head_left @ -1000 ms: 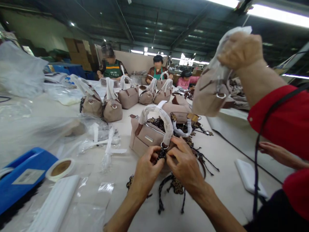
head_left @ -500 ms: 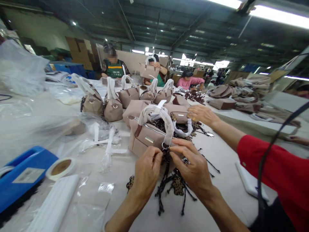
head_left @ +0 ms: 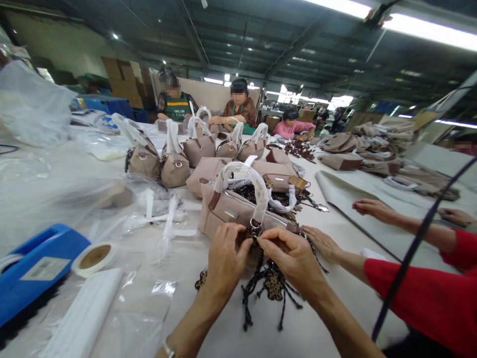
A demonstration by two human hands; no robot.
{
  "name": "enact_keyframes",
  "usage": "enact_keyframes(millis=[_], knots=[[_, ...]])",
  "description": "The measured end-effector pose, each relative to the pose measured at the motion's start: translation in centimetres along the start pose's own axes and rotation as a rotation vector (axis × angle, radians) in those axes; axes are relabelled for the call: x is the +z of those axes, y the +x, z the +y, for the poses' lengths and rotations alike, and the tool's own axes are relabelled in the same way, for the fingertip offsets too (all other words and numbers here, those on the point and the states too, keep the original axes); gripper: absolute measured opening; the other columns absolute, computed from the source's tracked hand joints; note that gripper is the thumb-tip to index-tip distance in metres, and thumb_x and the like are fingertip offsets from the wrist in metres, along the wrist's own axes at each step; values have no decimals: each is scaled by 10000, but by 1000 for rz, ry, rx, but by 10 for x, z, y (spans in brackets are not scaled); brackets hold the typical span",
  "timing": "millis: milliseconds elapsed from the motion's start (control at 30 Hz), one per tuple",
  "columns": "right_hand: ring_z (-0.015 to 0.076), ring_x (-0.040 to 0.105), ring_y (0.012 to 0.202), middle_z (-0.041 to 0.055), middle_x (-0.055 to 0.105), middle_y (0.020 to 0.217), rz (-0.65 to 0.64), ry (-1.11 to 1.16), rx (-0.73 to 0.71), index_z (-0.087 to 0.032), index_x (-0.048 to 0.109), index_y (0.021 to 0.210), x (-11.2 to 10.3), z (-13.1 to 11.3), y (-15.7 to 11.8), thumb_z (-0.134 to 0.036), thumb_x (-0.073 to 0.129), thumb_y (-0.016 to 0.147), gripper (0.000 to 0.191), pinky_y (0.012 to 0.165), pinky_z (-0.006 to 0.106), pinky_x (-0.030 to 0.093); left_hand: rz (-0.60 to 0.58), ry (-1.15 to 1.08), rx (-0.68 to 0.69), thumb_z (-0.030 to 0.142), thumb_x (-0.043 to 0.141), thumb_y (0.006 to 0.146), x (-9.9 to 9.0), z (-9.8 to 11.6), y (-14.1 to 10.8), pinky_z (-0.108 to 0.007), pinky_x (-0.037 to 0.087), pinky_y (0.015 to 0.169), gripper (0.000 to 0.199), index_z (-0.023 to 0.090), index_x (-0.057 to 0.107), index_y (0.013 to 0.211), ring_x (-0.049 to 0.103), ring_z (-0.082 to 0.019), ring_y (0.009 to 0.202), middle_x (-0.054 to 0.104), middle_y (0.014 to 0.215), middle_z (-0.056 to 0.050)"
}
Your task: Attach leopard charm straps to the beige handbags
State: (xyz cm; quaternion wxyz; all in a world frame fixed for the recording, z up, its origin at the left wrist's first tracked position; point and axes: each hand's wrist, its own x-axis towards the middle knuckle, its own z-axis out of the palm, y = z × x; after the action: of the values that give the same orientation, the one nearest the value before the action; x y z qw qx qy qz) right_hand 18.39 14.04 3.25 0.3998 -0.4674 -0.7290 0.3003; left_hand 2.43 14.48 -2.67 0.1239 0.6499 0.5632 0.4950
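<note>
Left hand (head_left: pixel 228 258): pinching black cords (head_left: pixel 260 257) just under the metal ring (head_left: pixel 255 224)
Right hand (head_left: pixel 296 256): thumb and finger pressed together right beside, can't tell on what
Beige bag (head_left: pixel 219 215): on the counter (head_left: pixel 223 330), right in front of both hands
Leopard charm (head_left: pixel 275 286): down below, nearer the camera
Blue tape dispenser (head_left: pixel 41 273): way off left

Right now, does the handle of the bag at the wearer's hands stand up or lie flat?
Up: the white-wrapped handle arches above the bag, and things behind show through it.
</note>
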Motion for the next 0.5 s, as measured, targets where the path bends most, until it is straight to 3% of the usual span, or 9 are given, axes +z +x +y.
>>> enact_keyframes(millis=[100, 200, 367, 500], knots=[[128, 578, 648, -6, 653, 728, 12, -21, -13, -200, 673, 785, 2, -2, -2, -275, 610, 862, 125, 604, 227, 450, -20, 140, 5, 225, 635, 809, 6, 4, 5, -412, 435, 859, 157, 201, 590, 957, 542, -258, 946, 621, 947, -54], [132, 590, 683, -4, 657, 752, 12, -64, -88, -206, 675, 783, 4, -4, -4, -241, 596, 870, 123, 646, 234, 454, -47, 129, -60, 216, 634, 788, 5, 11, 9, -390, 436, 813, 88, 202, 581, 856, 553, -252, 903, 619, 877, -45], [139, 592, 723, 9, 636, 769, 78, -227, -221, -197, 661, 771, 1, -5, -1, -185, 593, 872, 123, 678, 247, 459, -236, -312, -296, 248, 590, 803, -7, 13, 13, -300, 448, 713, 101, 200, 585, 892, 596, -180, 757, 654, 815, -6], [165, 592, 851, 54, 624, 886, 158, -372, -378, -174, 658, 773, 3, 0, 8, -121, 573, 868, 138, 790, 282, 469, -321, -554, -369, 276, 570, 810, -11, 6, 16, -264, 450, 709, 162, 180, 636, 924, 601, -164, 775, 681, 853, -21]])
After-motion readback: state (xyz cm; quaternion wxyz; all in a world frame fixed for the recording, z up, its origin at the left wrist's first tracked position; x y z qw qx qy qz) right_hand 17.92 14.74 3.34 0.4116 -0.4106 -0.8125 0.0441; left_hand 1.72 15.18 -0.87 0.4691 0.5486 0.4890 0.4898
